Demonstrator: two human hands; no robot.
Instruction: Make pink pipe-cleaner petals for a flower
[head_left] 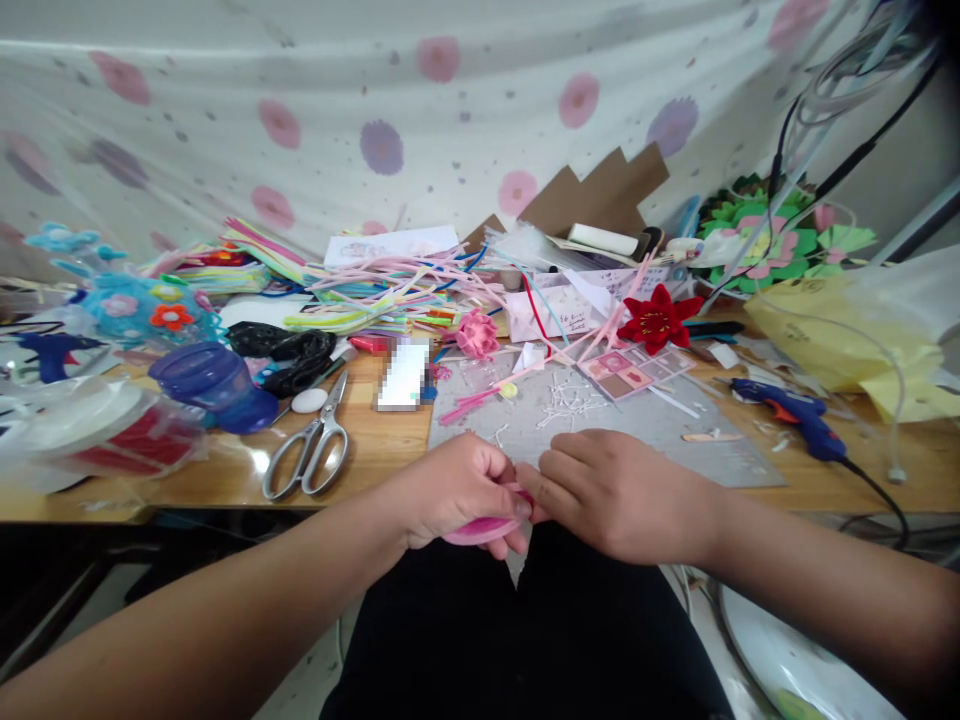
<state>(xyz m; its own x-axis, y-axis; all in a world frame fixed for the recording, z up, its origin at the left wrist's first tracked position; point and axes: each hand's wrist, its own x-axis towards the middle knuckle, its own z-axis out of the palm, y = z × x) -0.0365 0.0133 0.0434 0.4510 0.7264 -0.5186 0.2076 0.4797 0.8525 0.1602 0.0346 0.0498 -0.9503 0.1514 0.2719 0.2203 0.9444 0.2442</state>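
Note:
Above my lap, just off the table's front edge, both hands meet. My left hand (471, 490) is closed, pinching a curved pink pipe cleaner piece (481, 532) between thumb and fingers. Curled fingers of my right hand (619, 492) press against the same pink piece near the left thumb; their tips are mostly hidden. A pointed greyish scrap (519, 565) shows below the fingers. Beyond the hands, a pink flower (478, 334) and a red flower (659, 319) lie on the table, with pink stems (474, 402) and white snippets (570, 398) on a grey mat (637, 440).
Silver scissors (311, 445), a phone (403, 375) and a blue plastic container (214, 385) are on the left. A blue glue gun (795, 415) with its cable lies right. Bundles of coloured pipe cleaners (375, 290) fill the back, before a floral curtain (480, 110).

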